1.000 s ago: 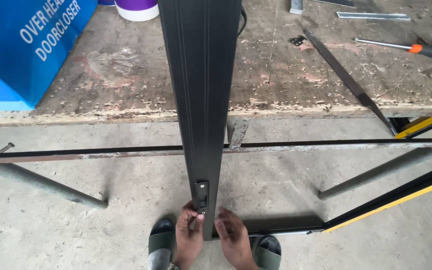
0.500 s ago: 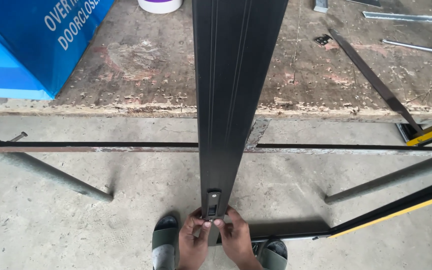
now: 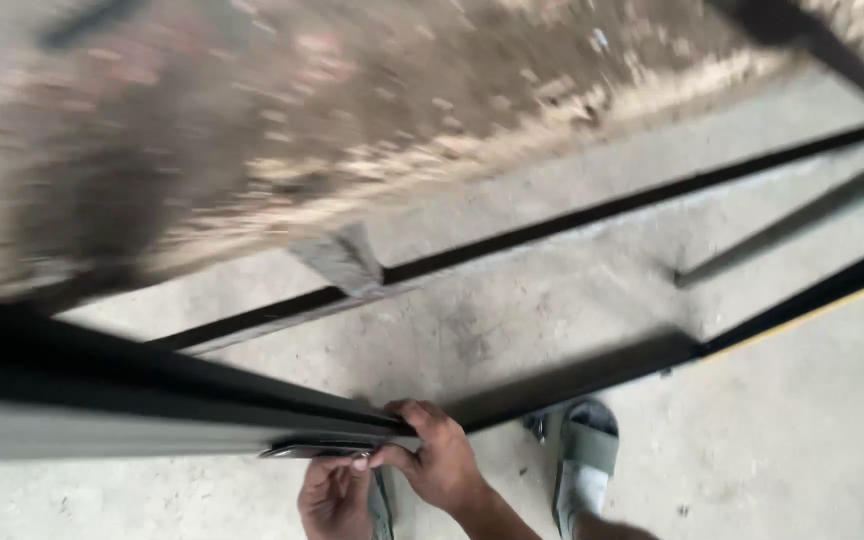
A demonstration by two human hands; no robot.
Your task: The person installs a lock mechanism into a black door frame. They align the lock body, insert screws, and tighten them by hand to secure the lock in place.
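Note:
A long black metal profile [image 3: 102, 395] lies tilted across the lower left of the blurred head view, its near end by my hands. My right hand [image 3: 437, 458] grips that end from the right, fingers curled over its top. My left hand [image 3: 335, 497] sits just under the end, fingertips on a small metal fitting [image 3: 302, 451] at its underside. Both feet in grey sandals [image 3: 585, 462] stand on the concrete floor below.
A worn wooden workbench top [image 3: 352, 110] fills the upper part of the view, blurred. Thin black metal bars [image 3: 592, 215] and a black strip with a yellow edge [image 3: 812, 300] lie on the concrete floor [image 3: 772, 430] to the right.
The view has swung sharply and blurred. The black profile, upright in the middle before, now slants off to the left. Both hands stay at its near end.

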